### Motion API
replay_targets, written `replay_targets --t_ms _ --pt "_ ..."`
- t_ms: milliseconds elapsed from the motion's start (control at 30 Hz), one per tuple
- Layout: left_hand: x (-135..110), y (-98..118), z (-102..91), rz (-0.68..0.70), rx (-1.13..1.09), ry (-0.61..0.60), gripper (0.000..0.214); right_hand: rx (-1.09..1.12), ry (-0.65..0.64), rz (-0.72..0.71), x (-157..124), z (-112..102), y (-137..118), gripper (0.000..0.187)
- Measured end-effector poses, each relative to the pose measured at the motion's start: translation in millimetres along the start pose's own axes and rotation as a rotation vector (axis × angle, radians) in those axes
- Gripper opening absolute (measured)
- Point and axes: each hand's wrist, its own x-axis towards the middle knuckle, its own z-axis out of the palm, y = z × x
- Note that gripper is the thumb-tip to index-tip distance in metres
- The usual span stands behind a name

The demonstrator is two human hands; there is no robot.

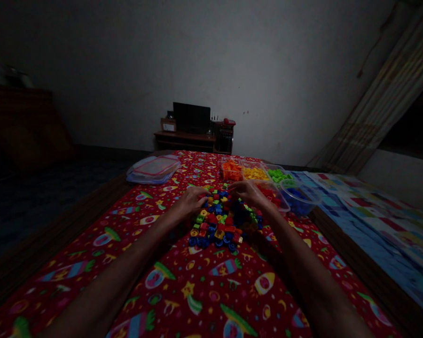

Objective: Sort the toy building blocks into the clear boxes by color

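A heap of small mixed-colour plastic blocks (221, 221) lies on a red patterned sheet (183, 281). My left hand (191, 200) rests at the heap's far left edge, fingers curled down onto the blocks. At the far right edge my right hand (247, 192) does the same. What each hand's fingertips hold, if anything, is too dark to make out. Behind the heap stand clear tubs sorted by colour: orange blocks (231, 170), yellow blocks (255, 173), green blocks (279, 175), red blocks (272, 195) and blue blocks (299, 194).
Stacked clear lids (153, 169) lie at the sheet's far left. A blue patterned mattress (373, 220) runs along the right. A low wooden stand with a dark screen (192, 118) is against the back wall. A striped curtain (384, 103) hangs at right.
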Motion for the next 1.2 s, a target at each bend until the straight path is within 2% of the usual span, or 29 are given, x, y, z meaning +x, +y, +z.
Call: replay_targets --t_ms 100,200,267,333,433,533,633,800,933,1100,1200 --pt "-1 3 5.7 0.09 0.016 -0.089 0.026 -0.055 0.072 0.046 -6 -3 -7 0.03" --pt "-2 6 8.1 0.114 0.056 -0.144 0.027 -0.202 0.116 0.095 -14 -12 -15 0.026" --pt "-2 6 7.6 0.107 0.058 -0.133 0.029 -0.308 0.043 0.115 -20 -17 -20 0.021" --pt "-2 6 5.3 0.08 0.038 -0.121 0.03 -0.403 -0.086 0.117 -25 -17 -23 0.02" --pt "0 8 -1.7 -0.022 0.015 -0.094 0.03 -0.533 -0.222 0.086 -30 -8 -25 0.028" --pt "1 14 -10.0 -0.127 -0.074 -0.074 0.034 -0.604 -0.229 0.06 -29 2 -23 0.032" --pt "3 20 -12.9 -0.16 -0.159 -0.092 0.038 -0.566 -0.223 0.043 -28 2 -20 0.035" --pt "3 24 -2.6 -0.089 -0.12 -0.13 0.034 -0.494 -0.133 0.058 -26 -6 -25 0.025" --pt "-2 25 11.2 0.034 -0.043 -0.132 0.028 -0.466 0.001 0.095 -24 -9 -29 0.03" --pt "-7 22 24.2 0.13 -0.009 -0.12 0.02 -0.449 0.17 0.124 -20 -14 -14 0.037" --pt "-6 21 22.1 0.109 0.022 -0.113 0.014 -0.341 0.164 0.103 -17 -15 -3 0.036"
